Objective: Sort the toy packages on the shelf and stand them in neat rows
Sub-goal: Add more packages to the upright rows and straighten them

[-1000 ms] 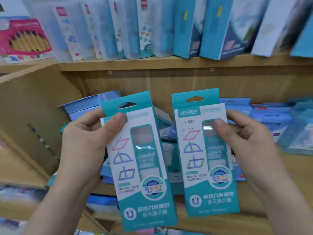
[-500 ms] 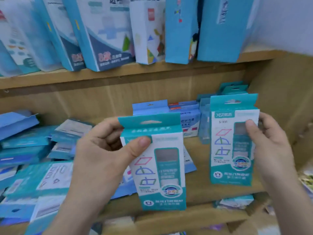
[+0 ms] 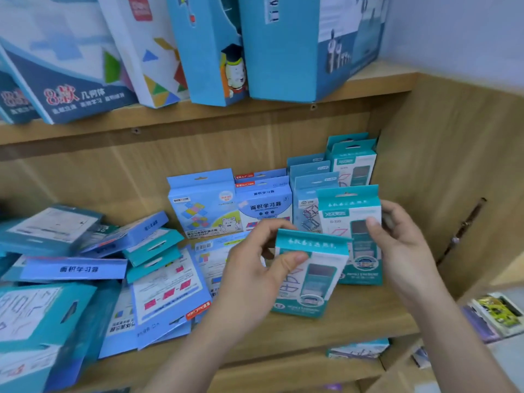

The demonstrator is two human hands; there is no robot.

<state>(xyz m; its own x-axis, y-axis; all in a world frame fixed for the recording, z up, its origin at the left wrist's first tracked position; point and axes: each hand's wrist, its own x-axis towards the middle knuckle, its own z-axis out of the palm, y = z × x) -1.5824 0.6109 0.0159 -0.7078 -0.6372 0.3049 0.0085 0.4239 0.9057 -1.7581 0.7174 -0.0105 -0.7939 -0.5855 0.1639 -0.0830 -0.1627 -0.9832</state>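
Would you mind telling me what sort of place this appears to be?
Probably a stationery or toy shop: wooden shelves hold many boxed learning toys, with several identical teal packages like stock.

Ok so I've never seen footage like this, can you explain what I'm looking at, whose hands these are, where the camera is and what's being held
There is no machine here: a person wears one wide-angle camera on the head, looking forward and down, so you see their own two bare hands.

The left hand holds a flat teal-and-white cardboard toy package, tilted, just above the shelf. The right hand holds a matching teal-and-white package upright at the right end of the wooden shelf.

Behind it more teal packages stand in a row by the side wall, with light blue boxes upright next to them. On the left, a jumbled pile of blue and teal packages lies flat, not yet sorted. Larger blue boxes fill the shelf above.
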